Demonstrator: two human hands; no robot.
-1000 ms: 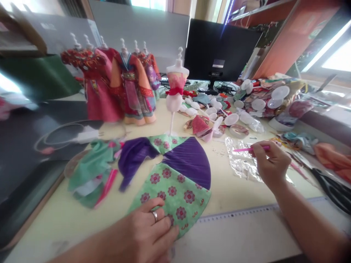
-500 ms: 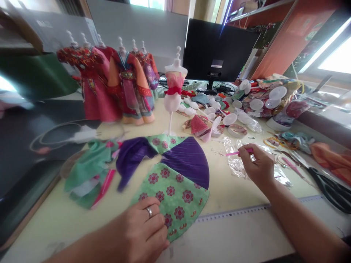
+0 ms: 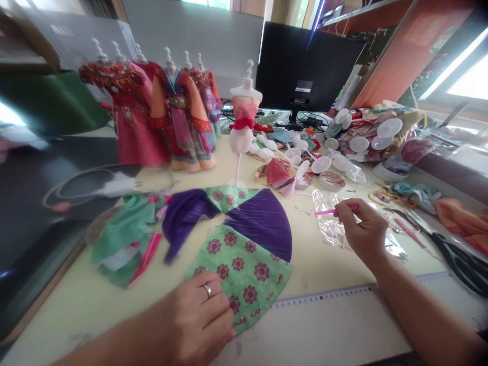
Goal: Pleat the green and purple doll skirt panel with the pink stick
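Note:
My left hand (image 3: 190, 317), a ring on one finger, rests on the lower left edge of a green floral fabric panel (image 3: 244, 269). Its fingers are curled together against the cloth, and the fingertips are partly hidden. The panel belongs to a round doll-sized skirt piece with purple sections (image 3: 265, 221). On the right, my right hand (image 3: 364, 229) pinches a thin pink stick (image 3: 325, 212). The stick points left, above a crinkled clear plastic bag (image 3: 324, 231). Tiny bead-like bits (image 3: 303, 208) lie scattered just left of the bag.
A ruler (image 3: 324, 296) lies across the front, with black-handled scissors (image 3: 457, 262) at the right. A bare white mini dress form (image 3: 241, 140) stands behind the skirt. Dressed forms (image 3: 179, 117), a monitor (image 3: 305, 71) and fabric scraps (image 3: 278, 172) are at the back; green cloth (image 3: 125, 234) lies left.
My right hand and the pink stick have shifted very slightly to the right in view, as has most of the scene. My left hand stays on the green fabric.

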